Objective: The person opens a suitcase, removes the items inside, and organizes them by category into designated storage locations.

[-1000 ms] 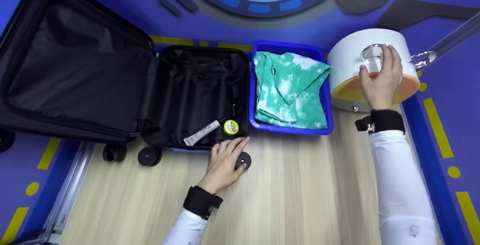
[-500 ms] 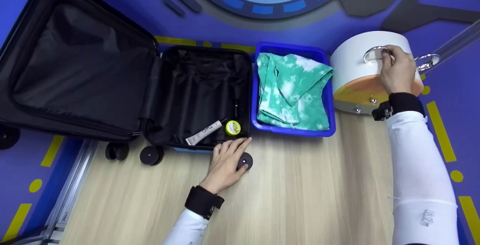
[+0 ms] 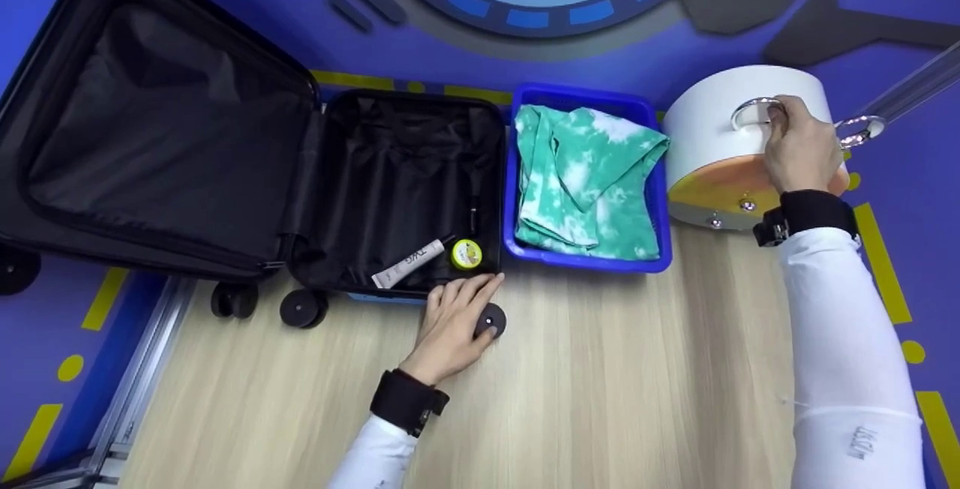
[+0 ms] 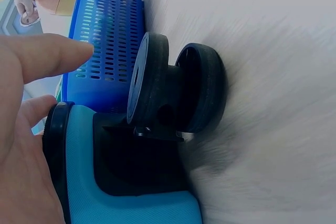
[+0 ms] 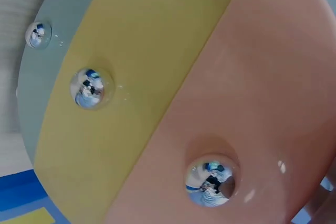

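My left hand [image 3: 450, 324] rests over the front rim of the open black suitcase [image 3: 397, 166], fingers extended and thumb beside a caster wheel [image 3: 492, 321]. In the left wrist view the suitcase's blue outer shell [image 4: 81, 156] shows below the hand. My right hand [image 3: 804, 148] grips a chrome handle [image 3: 750, 108] on a white rounded box [image 3: 712, 114]. The box's front has orange, yellow and grey bands with round chrome knobs [image 5: 89, 88]. Inside the suitcase lie a pale squeeze tube [image 3: 409, 264], a small yellow-green round tub [image 3: 466, 254] and a slim black stick [image 3: 472, 211].
Between suitcase and white box stands a blue plastic basket [image 3: 585, 260] with a folded green-and-white tie-dye cloth [image 3: 585, 181]. The suitcase lid [image 3: 165, 129] leans open at the left. A patterned blue wall [image 3: 450, 54] closes the back, behind a wood-grain table [image 3: 585, 384].
My right hand has moved right and curled its fingers round the chrome handle. The left hand keeps its place on the suitcase rim. The head view has shifted slightly.
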Demonstrator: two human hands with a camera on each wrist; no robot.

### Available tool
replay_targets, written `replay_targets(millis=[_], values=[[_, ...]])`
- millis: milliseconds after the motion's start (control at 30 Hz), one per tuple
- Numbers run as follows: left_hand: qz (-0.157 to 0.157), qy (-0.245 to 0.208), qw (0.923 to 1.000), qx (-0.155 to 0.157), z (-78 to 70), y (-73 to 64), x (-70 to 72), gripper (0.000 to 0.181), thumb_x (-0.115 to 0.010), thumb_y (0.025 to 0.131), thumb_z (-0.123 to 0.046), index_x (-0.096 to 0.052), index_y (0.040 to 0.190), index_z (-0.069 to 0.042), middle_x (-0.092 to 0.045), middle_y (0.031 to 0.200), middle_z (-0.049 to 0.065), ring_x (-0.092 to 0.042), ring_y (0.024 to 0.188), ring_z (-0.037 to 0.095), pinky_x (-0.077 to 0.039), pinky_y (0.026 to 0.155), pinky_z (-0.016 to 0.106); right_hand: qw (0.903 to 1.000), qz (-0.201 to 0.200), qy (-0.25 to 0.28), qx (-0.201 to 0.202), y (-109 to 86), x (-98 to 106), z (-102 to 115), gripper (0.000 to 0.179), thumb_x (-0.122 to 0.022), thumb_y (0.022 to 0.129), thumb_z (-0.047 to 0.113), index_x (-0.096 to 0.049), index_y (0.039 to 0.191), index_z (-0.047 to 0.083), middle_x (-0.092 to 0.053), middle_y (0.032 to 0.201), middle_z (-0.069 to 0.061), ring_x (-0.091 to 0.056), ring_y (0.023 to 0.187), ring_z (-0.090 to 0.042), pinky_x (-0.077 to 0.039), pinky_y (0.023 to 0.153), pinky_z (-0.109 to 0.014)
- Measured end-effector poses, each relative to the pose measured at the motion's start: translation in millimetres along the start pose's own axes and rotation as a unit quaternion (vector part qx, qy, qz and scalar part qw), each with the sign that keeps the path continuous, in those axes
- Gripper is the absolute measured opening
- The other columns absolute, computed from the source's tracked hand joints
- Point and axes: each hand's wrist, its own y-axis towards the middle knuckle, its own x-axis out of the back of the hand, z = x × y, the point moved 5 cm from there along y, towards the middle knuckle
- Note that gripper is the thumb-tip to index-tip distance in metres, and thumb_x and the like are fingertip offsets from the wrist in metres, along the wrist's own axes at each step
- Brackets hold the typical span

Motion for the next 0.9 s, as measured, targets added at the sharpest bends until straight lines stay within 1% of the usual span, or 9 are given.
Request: replay_targets(millis=[133, 267, 367, 467, 700, 767, 900], values=[[-0.002, -0.002, 1.0, 0.001, 0.8, 1.5, 2.3, 0.082, -0.079, 0.089, -0.027, -0.04, 0.161, -0.022, -0.048, 0.155, 0.002, -0.044, 0.135, 0.028, -0.03, 0.107, 0.049, 0.9999, -0.008, -0.005, 0.007, -3.7, 5.9, 1.0, 0.037, -0.041, 0.113, 0.032, -0.064, 0.133, 0.011, -0.068, 0.127, -0.025, -0.06, 0.111, -0.061, -0.042, 0.081, -0.073], [0.006, -0.005, 1.0, 0.001, 1.2, 2.3, 1.5, 0.082, -0.078, 0.09, -0.027, -0.038, 0.162, -0.022, -0.047, 0.156, 0.002, -0.043, 0.136, 0.028, -0.029, 0.107, 0.048, 0.9999, 0.003, -0.01, 0.0, -12.9, 11.2, -3.1, 0.04, -0.04, 0.113, 0.035, -0.063, 0.135, 0.011, -0.066, 0.128, -0.029, -0.058, 0.109, -0.064, -0.041, 0.083, -0.076], [0.011, -0.004, 0.9999, 0.001, 0.9, 1.9, 0.5, 0.082, -0.077, 0.09, -0.028, -0.038, 0.162, -0.022, -0.046, 0.157, 0.001, -0.043, 0.136, 0.028, -0.029, 0.108, 0.048, 0.9998, 0.009, -0.016, -0.003, -23.8, 15.4, -7.0, 0.041, -0.039, 0.113, 0.036, -0.061, 0.135, 0.009, -0.065, 0.127, -0.032, -0.057, 0.105, -0.066, -0.04, 0.082, -0.077], [0.01, -0.001, 0.9999, 0.002, 1.1, 1.1, 0.1, 0.082, -0.078, 0.09, -0.028, -0.038, 0.162, -0.022, -0.047, 0.156, 0.001, -0.044, 0.135, 0.028, -0.029, 0.107, 0.049, 0.9996, 0.009, -0.026, 0.003, -35.0, 20.0, -8.9, 0.042, -0.039, 0.113, 0.036, -0.061, 0.135, 0.008, -0.065, 0.123, -0.034, -0.057, 0.098, -0.067, -0.04, 0.078, -0.076], [0.008, -0.004, 1.0, 0.003, 1.9, 0.8, -1.7, 0.082, -0.078, 0.09, -0.027, -0.04, 0.161, -0.021, -0.047, 0.156, 0.002, -0.043, 0.135, 0.028, -0.029, 0.108, 0.05, 0.9989, 0.007, -0.046, 0.008, -61.5, 31.0, -14.4, 0.043, -0.038, 0.113, 0.036, -0.061, 0.135, 0.007, -0.064, 0.111, -0.04, -0.056, 0.087, -0.07, -0.04, 0.072, -0.076], [0.009, -0.006, 0.9999, 0.002, 1.7, 0.8, -2.5, 0.082, -0.078, 0.09, -0.027, -0.04, 0.161, -0.021, -0.047, 0.156, 0.002, -0.043, 0.135, 0.028, -0.029, 0.108, 0.051, 0.9986, -0.003, -0.049, 0.018, -70.5, 35.5, -15.3, 0.041, -0.04, 0.113, 0.036, -0.062, 0.133, 0.007, -0.065, 0.106, -0.04, -0.056, 0.082, -0.07, -0.04, 0.066, -0.074], [0.01, -0.006, 0.9999, 0.001, 0.8, 0.9, -2.6, 0.082, -0.078, 0.09, -0.027, -0.039, 0.162, -0.021, -0.047, 0.156, 0.002, -0.043, 0.135, 0.028, -0.029, 0.108, 0.05, 0.9984, -0.01, -0.05, 0.026, -89.3, 43.7, -17.1, 0.039, -0.043, 0.112, 0.035, -0.062, 0.131, 0.007, -0.066, 0.101, -0.039, -0.056, 0.076, -0.068, -0.037, 0.058, -0.068]])
